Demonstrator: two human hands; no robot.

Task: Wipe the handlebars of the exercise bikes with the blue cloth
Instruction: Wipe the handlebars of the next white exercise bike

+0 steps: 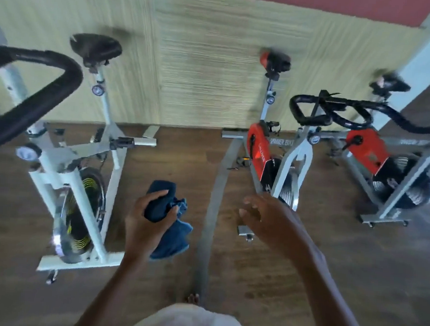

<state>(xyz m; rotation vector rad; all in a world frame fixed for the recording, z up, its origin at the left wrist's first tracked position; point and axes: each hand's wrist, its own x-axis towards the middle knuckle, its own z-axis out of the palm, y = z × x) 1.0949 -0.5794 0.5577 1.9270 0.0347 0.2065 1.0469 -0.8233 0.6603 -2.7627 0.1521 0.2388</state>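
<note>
One bunched blue cloth (177, 233) | left hand (144, 229) grips; right hand (268, 216) loose

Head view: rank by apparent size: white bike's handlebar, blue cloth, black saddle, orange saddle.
1. white bike's handlebar (nearest the camera, so inflated)
2. blue cloth
3. black saddle
4. orange saddle

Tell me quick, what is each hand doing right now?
Left hand: grips the bunched blue cloth.
Right hand: open, fingers relaxed, holding nothing.
</note>
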